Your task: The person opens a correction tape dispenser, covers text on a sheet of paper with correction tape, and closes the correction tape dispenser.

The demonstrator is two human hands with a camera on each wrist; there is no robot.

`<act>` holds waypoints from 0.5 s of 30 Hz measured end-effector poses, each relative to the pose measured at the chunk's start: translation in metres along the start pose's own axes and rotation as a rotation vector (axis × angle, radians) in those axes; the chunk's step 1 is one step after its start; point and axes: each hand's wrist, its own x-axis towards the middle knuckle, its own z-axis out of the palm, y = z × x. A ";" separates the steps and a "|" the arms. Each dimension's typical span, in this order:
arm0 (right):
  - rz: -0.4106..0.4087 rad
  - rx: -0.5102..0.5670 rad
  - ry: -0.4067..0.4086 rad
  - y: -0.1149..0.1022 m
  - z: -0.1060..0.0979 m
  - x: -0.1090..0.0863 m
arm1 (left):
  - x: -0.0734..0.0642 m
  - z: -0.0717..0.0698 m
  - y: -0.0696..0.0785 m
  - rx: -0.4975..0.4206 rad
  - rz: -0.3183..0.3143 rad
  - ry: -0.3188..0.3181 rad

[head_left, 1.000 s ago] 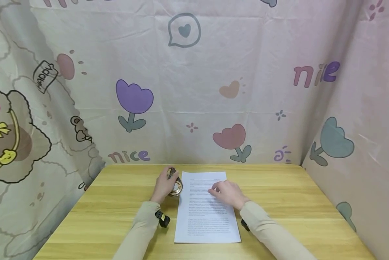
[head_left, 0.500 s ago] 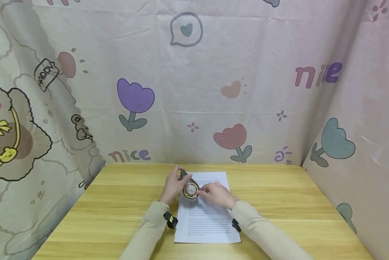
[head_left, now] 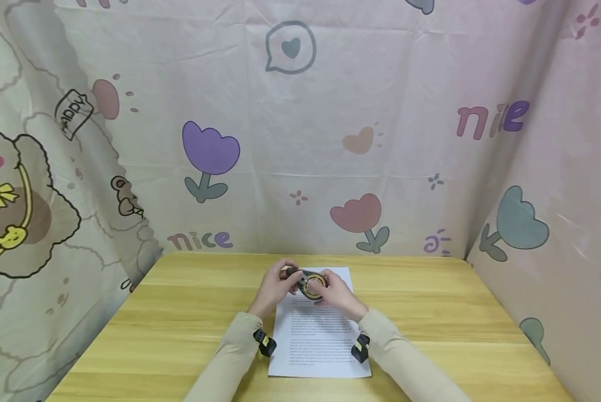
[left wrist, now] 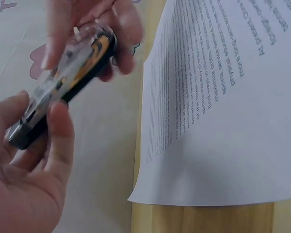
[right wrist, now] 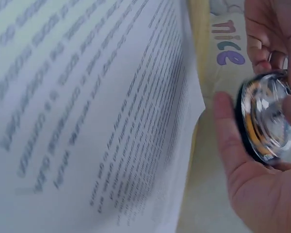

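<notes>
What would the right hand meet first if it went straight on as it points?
Beyond the teardrop-shaped, black-and-gold device it grips, the right hand would probably meet the left hand, which holds the device's narrow end; depth is unclear.

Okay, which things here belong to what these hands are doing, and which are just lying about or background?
In the job: black-and-orange device, held by the left hand and right hand; probably the printed sheet below them.
Just around: wooden table, patterned curtain, wrist cameras.
</notes>
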 end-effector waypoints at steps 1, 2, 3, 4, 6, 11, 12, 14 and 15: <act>-0.003 0.043 0.003 0.001 -0.001 0.001 | 0.000 0.000 0.001 -0.018 0.000 -0.022; 0.004 0.084 0.010 0.001 -0.001 0.001 | 0.000 0.000 0.001 -0.033 -0.003 -0.044; 0.004 0.122 0.015 0.001 -0.002 0.001 | 0.000 0.000 0.002 -0.051 -0.005 -0.070; 0.011 0.155 0.023 0.002 -0.002 0.001 | 0.000 0.000 0.003 -0.068 -0.003 -0.096; 0.027 0.207 0.041 0.003 -0.003 0.002 | 0.000 -0.001 0.004 -0.091 -0.010 -0.145; 0.058 0.265 0.048 0.003 -0.006 0.002 | 0.001 -0.006 0.005 -0.125 -0.051 -0.212; 0.058 0.265 0.042 0.003 -0.007 0.002 | 0.001 -0.007 0.005 -0.132 -0.059 -0.220; 0.060 0.263 0.027 0.003 -0.007 0.002 | 0.001 -0.009 0.004 -0.141 -0.075 -0.237; 0.062 0.261 0.017 0.002 -0.008 0.002 | 0.001 -0.010 0.004 -0.145 -0.079 -0.246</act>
